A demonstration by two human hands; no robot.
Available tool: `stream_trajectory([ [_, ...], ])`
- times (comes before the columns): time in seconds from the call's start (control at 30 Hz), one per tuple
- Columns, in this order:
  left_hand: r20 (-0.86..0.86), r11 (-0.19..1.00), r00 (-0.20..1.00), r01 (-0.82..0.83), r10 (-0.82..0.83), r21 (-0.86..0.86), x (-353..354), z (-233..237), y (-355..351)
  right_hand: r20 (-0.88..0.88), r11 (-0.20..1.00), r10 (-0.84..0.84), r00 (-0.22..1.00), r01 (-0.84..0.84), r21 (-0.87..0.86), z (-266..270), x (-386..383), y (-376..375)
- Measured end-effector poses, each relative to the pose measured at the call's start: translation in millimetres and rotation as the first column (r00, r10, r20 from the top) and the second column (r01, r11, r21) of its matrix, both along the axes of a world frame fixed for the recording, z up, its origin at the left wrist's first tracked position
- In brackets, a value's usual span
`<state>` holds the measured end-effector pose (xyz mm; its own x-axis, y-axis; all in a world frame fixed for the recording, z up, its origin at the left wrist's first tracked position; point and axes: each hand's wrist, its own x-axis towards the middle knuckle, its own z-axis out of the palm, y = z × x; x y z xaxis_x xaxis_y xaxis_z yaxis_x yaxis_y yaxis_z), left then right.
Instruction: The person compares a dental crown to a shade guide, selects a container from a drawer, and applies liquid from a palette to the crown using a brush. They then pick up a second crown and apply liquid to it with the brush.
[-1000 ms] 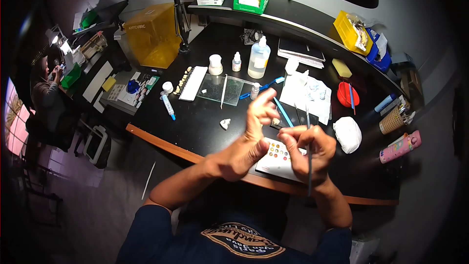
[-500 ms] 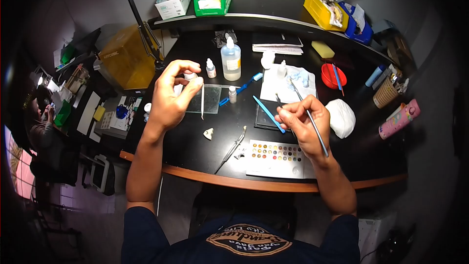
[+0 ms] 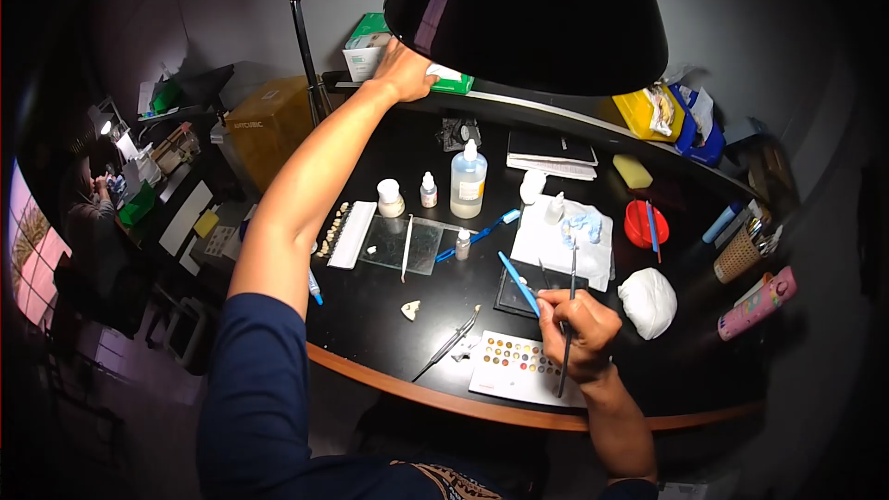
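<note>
My left hand (image 3: 405,72) reaches up to the back shelf, at the green bin (image 3: 452,85) and beside a green-and-white box (image 3: 365,57). Its fingertips are partly hidden by the lamp shade, so their grip does not show. White material (image 3: 443,71) shows by the thumb. My right hand (image 3: 583,329) is closed around a thin dark paintbrush (image 3: 568,315), tip upward, above the palette card of coloured dots (image 3: 505,372). Close to its fingers a blue stick-like tool (image 3: 517,280) slants over a dark flat case (image 3: 509,296).
A black lamp shade (image 3: 528,18) overhangs the shelf. On the desk are a large dropper bottle (image 3: 469,185), a glass slab (image 3: 426,245), tweezers-like tool (image 3: 454,343), small cream piece (image 3: 410,310), white cloth bundle (image 3: 647,303) and red bowl (image 3: 645,222). Another person (image 3: 93,194) sits far left.
My left hand has gone from above the glass slab up to the shelf bin. My right hand keeps the paintbrush, now more upright. The view has shifted, bringing the lamp shade into sight.
</note>
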<state>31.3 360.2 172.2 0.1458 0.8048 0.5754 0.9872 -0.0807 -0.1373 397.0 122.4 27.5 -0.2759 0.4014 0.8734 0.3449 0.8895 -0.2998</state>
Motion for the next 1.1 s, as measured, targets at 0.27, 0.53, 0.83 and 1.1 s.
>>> stream_trajectory([
  [0.27,0.119,0.991,0.990,0.090,-0.079,-0.097,4.3,14.2,60.5,0.046,0.999,-0.009,0.999,0.011,-0.047,0.6,0.5,0.4],
  [0.53,0.150,0.987,0.982,0.130,-0.115,-0.099,-3.3,23.7,70.1,0.052,0.999,0.014,0.999,-0.011,-0.050,-3.9,-0.1,3.1],
  [0.83,0.174,0.983,0.976,0.150,-0.130,-0.107,-1.6,28.7,75.7,0.061,0.998,0.015,0.998,-0.012,-0.055,-4.2,-1.0,2.3],
  [1.1,0.188,0.979,0.974,0.155,-0.130,-0.130,-4.7,28.9,73.4,0.080,0.999,0.010,0.997,-0.006,-0.047,-3.9,0.3,2.3],
])
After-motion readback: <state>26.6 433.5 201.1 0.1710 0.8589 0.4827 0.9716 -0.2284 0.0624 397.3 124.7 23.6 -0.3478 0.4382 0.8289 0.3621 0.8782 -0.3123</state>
